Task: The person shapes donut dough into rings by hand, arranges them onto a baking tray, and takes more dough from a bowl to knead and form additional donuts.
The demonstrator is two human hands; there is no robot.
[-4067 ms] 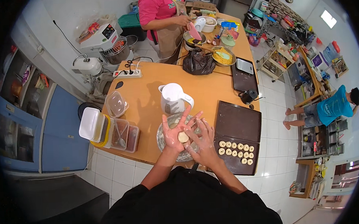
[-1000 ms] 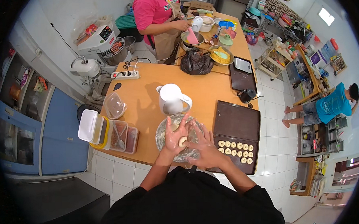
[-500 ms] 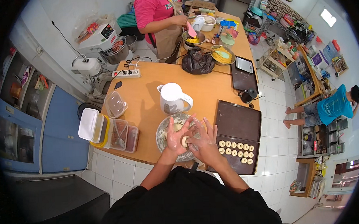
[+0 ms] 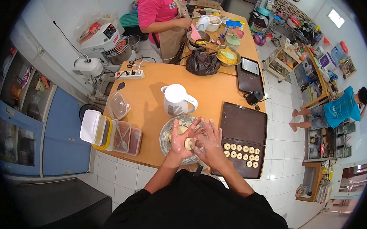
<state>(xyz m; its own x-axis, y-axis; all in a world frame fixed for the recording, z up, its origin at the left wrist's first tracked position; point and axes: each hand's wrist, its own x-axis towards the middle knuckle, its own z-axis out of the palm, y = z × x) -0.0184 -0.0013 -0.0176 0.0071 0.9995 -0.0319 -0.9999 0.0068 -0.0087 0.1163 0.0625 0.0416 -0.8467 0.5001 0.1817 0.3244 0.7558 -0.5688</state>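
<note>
My left hand (image 4: pixel 178 142) is palm up over a floury metal bowl (image 4: pixel 165 149), its fingers partly spread. A small round piece of pale dough (image 4: pixel 189 144) lies against that palm and fingers. My right hand (image 4: pixel 210 144) meets the dough from the right, thumb and fingers at its edge; some fingertips are hard to make out. Both hands are dusted with flour. Beneath them a larger lump of dough (image 4: pixel 180 130) shows in the bowl. Right of the bowl, a dark baking tray (image 4: pixel 236 168) carries rows of small dough rings (image 4: pixel 239 149).
A white electric kettle (image 4: pixel 176 99) stands just beyond the bowl. Plastic tubs (image 4: pixel 121 135) crowd the table's left edge. A second dark tray (image 4: pixel 244 122) adjoins the ring tray. Across the table a person in pink (image 4: pixel 158 13) works at a pan; another in blue (image 4: pixel 339 107) stands far right.
The dough piece has turned so its round face shows more. My right fingers have shifted slightly on it. Across the table, the person's pink spatula has moved a little.
</note>
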